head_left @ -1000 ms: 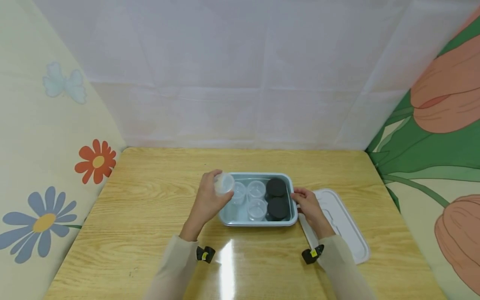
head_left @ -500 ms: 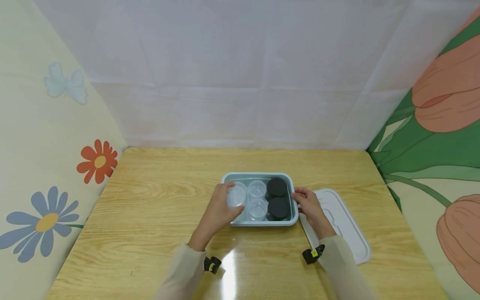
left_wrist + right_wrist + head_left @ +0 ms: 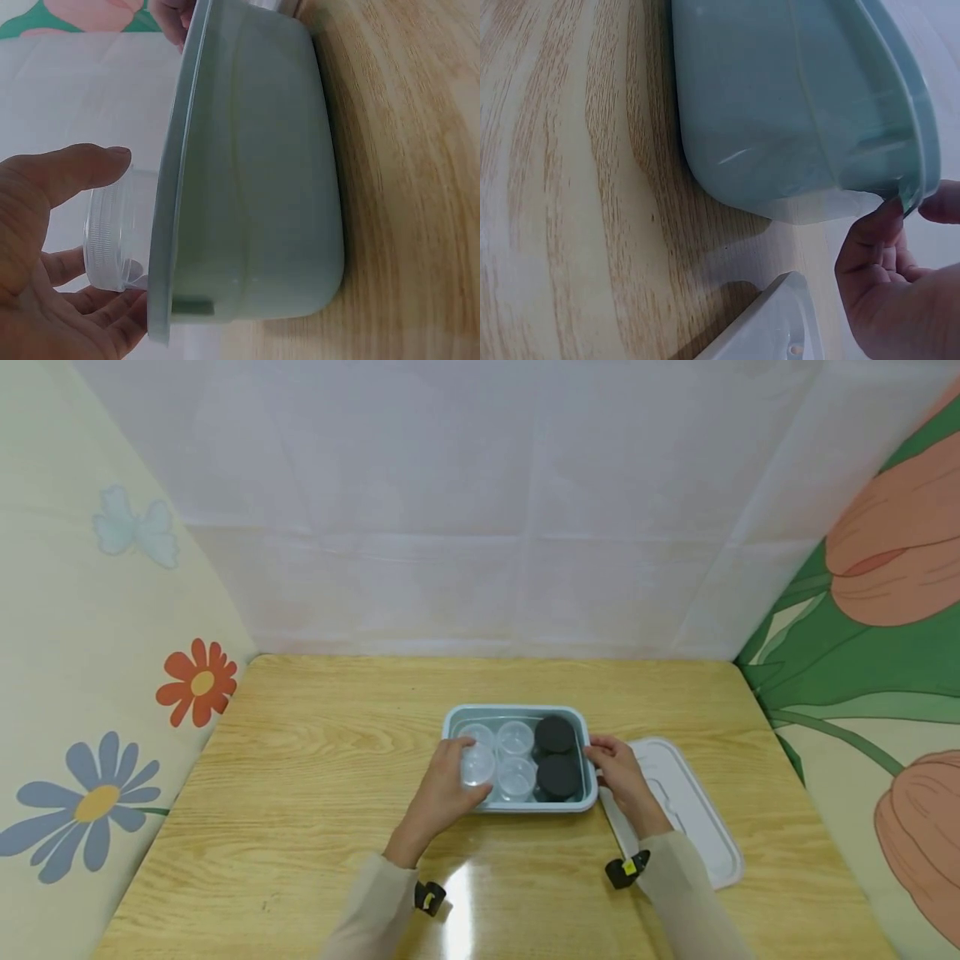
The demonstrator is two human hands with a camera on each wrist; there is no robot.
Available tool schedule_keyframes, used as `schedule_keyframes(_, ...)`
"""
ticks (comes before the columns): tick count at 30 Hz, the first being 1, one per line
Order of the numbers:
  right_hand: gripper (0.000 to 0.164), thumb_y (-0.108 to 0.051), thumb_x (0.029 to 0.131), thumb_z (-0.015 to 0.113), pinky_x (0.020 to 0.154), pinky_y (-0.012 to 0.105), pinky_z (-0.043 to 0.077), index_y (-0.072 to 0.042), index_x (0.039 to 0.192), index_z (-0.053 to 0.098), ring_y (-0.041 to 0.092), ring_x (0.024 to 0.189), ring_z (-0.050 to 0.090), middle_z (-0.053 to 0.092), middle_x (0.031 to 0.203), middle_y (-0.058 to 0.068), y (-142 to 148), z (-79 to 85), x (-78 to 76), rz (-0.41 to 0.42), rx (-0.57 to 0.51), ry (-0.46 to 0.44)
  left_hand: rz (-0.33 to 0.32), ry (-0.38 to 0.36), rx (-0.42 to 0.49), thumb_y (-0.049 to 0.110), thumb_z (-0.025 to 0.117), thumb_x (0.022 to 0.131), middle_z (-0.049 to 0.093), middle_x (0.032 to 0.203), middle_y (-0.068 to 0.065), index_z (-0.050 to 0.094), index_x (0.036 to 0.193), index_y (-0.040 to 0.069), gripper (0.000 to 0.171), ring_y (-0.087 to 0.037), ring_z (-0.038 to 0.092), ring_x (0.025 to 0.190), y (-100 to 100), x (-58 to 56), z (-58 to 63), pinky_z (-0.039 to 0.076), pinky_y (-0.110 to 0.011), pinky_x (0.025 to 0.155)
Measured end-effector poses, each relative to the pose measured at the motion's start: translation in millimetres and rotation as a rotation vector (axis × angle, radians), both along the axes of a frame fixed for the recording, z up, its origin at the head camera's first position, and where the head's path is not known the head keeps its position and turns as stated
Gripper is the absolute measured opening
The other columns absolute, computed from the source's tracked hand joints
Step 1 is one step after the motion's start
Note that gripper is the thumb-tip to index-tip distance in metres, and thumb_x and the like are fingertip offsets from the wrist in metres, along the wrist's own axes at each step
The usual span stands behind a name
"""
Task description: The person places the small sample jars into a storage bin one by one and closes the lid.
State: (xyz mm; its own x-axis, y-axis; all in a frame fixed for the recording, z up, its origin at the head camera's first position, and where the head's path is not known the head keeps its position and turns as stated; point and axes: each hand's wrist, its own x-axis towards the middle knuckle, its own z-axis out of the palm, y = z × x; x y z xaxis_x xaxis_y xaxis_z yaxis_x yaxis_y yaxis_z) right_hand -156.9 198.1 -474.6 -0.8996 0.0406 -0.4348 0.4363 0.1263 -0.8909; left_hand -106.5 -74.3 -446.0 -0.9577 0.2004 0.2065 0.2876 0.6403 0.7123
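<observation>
A light blue plastic tub [image 3: 528, 806] stands on the table. My left hand [image 3: 441, 785] holds a clear plastic jar [image 3: 477, 766] by its ribbed lid at the tub's front left corner. In the left wrist view, thumb and fingers lie around the jar [image 3: 105, 236], whose lower part is hidden behind the tub's rim. With thumb and fingertips, my right hand [image 3: 624, 777] pinches the tub's right rim [image 3: 922, 142]. Inside the tub sit a clear jar [image 3: 476, 735] at the back left, two clear jars [image 3: 516, 778] in the middle and two black-lidded jars [image 3: 557, 777] at the right.
A white lid [image 3: 693, 814] lies flat on the wooden table [image 3: 315, 760], right of the tub and partly under my right forearm. Behind the table hangs a white cloth [image 3: 480, 568], with flower-printed panels [image 3: 892, 677] on both sides.
My left hand has carried the clear jar rightward from above the tub's left rim, then toward me and down into the front left corner. My right hand has stayed at the rim.
</observation>
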Motion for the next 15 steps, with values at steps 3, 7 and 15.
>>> schedule_keyframes(3, 0.038, -0.012, 0.096, 0.051, 0.061, 0.021, 0.049, 0.004, 0.13, 0.046, 0.005, 0.077, 0.053, 0.057, 0.09, -0.004, -0.1, 0.2, 0.3, 0.001, 0.001, 0.0, 0.004, -0.009, -0.013, 0.008, 0.081, 0.068, 0.053, 0.112, -0.023, 0.048, 0.121, -0.007, 0.063, -0.032, 0.056, 0.099, 0.3, -0.6, -1.5, 0.05, -0.046, 0.089)
schedule_keyframes(7, 0.038, -0.012, 0.096, 0.05, 0.06, 0.021, 0.049, 0.004, 0.13, 0.046, 0.005, 0.076, 0.053, 0.057, 0.09, -0.003, 0.1, 0.3, 0.4, 0.001, 0.003, 0.001, -0.002, -0.006, -0.042, 0.01, 0.082, 0.068, 0.053, 0.113, -0.023, 0.049, 0.12, -0.006, 0.064, -0.033, 0.057, 0.101, 1.6, -0.7, -2.3, 0.05, -0.046, 0.09)
schedule_keyframes(15, 0.038, -0.011, 0.096, 0.05, 0.061, 0.021, 0.049, 0.005, 0.13, 0.045, 0.004, 0.077, 0.054, 0.057, 0.09, -0.004, 0.1, 0.5, 0.7, 0.004, -0.008, 0.008, 0.0, -0.017, -0.082, 0.011, 0.082, 0.068, 0.053, 0.116, -0.023, 0.05, 0.12, -0.006, 0.063, -0.037, 0.055, 0.105, 5.1, -2.4, -5.0, 0.05, -0.047, 0.09)
